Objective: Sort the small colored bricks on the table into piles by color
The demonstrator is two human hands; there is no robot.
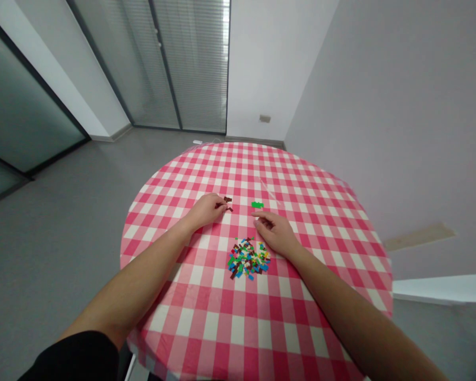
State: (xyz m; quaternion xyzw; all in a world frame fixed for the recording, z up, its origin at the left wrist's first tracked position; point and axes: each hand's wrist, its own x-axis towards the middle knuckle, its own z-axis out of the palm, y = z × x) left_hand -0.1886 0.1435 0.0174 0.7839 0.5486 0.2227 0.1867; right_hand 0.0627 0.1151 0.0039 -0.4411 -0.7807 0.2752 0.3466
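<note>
Small brown toy bricks (227, 199) lie in a little group on the checked tablecloth, left of the middle. My left hand (208, 210) is closed in a pinch right at these bricks; whether a piece is between the fingertips is too small to tell. A small cluster of green toy bricks (257, 205) lies further right. Just below it, my right hand (276, 231) hovers over or rests on the cloth, index finger stretched out and thumb apart, nothing visible in it. A loose pile of mixed toy bricks (248, 259) in blue, green, brown, yellow and white spreads nearer to me.
Everything lies on a round table with a pink-and-white checked cloth (238, 328). A white wall (400, 132) rises on the right, and glass partitions with blinds (198, 63) stand behind. Grey floor (83, 211) shows to the left.
</note>
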